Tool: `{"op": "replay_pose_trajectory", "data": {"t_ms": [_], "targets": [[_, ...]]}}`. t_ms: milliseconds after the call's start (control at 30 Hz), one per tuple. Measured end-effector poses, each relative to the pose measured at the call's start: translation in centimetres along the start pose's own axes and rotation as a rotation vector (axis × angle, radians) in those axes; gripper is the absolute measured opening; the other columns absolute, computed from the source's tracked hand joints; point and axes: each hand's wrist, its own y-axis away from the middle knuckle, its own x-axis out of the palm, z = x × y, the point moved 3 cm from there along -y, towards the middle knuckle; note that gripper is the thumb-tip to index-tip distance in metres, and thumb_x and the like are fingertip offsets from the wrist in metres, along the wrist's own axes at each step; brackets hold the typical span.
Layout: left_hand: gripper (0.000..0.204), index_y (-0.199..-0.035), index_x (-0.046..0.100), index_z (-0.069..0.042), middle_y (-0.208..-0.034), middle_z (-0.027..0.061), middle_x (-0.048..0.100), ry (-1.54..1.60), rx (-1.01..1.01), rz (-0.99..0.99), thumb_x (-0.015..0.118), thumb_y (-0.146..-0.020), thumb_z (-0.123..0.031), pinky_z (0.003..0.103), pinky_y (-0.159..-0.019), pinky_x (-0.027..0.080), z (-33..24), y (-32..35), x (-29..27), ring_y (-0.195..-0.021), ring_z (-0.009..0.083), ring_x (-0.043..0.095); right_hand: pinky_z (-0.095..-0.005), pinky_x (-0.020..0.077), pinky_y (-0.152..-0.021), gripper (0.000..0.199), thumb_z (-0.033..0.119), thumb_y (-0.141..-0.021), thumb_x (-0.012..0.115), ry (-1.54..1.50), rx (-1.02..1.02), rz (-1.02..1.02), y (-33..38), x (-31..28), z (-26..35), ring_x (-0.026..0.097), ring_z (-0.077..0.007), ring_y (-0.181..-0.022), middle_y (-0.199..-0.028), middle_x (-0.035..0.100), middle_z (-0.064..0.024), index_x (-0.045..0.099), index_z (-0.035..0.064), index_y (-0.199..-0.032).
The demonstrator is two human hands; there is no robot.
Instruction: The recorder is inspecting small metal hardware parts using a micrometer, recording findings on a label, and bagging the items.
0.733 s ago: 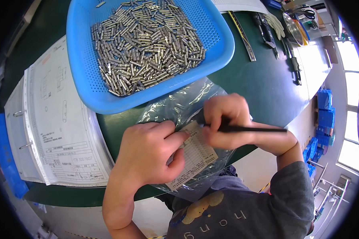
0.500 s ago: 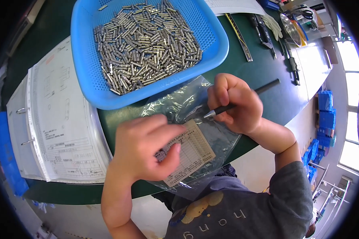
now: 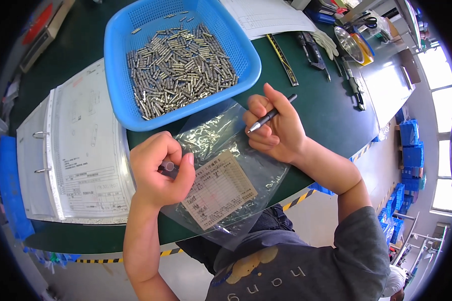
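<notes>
Head view of a dark green table [image 3: 331, 108] at its near edge, which is trimmed with yellow-and-black striped tape. A clear plastic bag [image 3: 236, 165] lies flat across that near edge, its lower corner overhanging toward the person's lap; a tan paper label [image 3: 220, 189] with handwriting sits inside or on it, slanted. The left hand [image 3: 158, 170] is curled closed on the left part of the bag, fingers pinching a small cylindrical piece, probably a pen cap [image 3: 169, 165], though the fingers hide most of it. The right hand [image 3: 276, 128] hovers above the bag's upper right edge, closed around a dark pen [image 3: 270, 115] with its silver tip pointing down-left toward the bag and its barrel rising toward the far right; the tip appears clear of the plastic. Just beyond the bag, toward the far edge, stands a blue perforated basket [image 3: 246, 55] filled with small silvery metal pins [image 3: 178, 62]; its near rim touches or overlaps the bag's top. At the left edge lies an open ring binder [image 3: 75, 150] of printed sheets in plastic sleeves. Near the far right corner lie a ruler [image 3: 282, 59], dark hand tools [image 3: 314, 50], a white glove [image 3: 327, 42] and a round metal dish [image 3: 349, 44].
</notes>
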Motion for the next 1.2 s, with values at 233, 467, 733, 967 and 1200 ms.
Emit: {"op": "replay_pose_trajectory", "data": {"t_ms": [233,467,733,967,1200], "targets": [[0.034,-0.051,0.032,-0.007,-0.045,0.0008,0.033,-0.154,0.007,-0.068,0.061,-0.066,0.004,0.023,-0.037,0.019,0.1,0.3,0.1,-0.037,0.0093,0.029,-0.0208,0.0252,-0.034,0.047,0.045,-0.093,0.021,0.017,0.007,-0.008,0.0,0.1,-0.1,0.030,-0.0084,-0.035,-0.053,0.042,-0.0027,0.044,0.0096,-0.073],[0.034,-0.050,0.034,-0.007,-0.044,0.0019,0.034,-0.250,0.008,-0.054,0.062,-0.066,0.003,0.025,-0.036,0.022,0.2,0.1,-0.2,-0.036,0.0125,0.032,-0.0193,0.0225,-0.032,0.051,0.048,-0.092,0.022,0.127,-0.007,0.019,-0.3,0.4,-0.4,0.024,-0.0067,-0.033,-0.042,0.029,0.0015,0.037,0.0099,-0.062],[0.035,-0.049,0.032,-0.008,-0.045,0.0057,0.033,-0.331,0.091,-0.002,0.062,-0.065,0.000,0.032,-0.037,0.024,0.3,-0.3,0.6,-0.037,0.0210,0.034,-0.0203,0.0199,-0.033,0.056,0.054,-0.088,0.030,0.337,-0.035,-0.129,0.2,0.4,-0.1,0.023,-0.0071,-0.033,-0.042,0.026,0.0017,0.039,0.0103,-0.054],[0.034,-0.049,0.032,-0.006,-0.045,0.0062,0.033,-0.393,0.043,0.042,0.061,-0.065,0.000,0.032,-0.038,0.023,0.0,0.8,0.3,-0.037,0.0221,0.035,-0.0205,0.0180,-0.033,0.055,0.050,-0.091,0.024,0.345,-0.033,-0.083,-0.4,0.2,-1.1,0.021,-0.0066,-0.033,-0.042,0.027,0.0020,0.040,0.0085,-0.059],[0.034,-0.048,0.032,-0.006,-0.044,0.0060,0.034,-0.363,0.008,0.052,0.062,-0.064,0.000,0.032,-0.037,0.023,0.0,0.6,0.7,-0.036,0.0220,0.035,-0.0214,0.0178,-0.034,0.051,0.048,-0.091,0.027,0.347,-0.040,-0.106,0.2,0.6,-0.6,0.020,-0.0067,-0.033,-0.041,0.027,0.0022,0.042,0.0081,-0.064]]}}
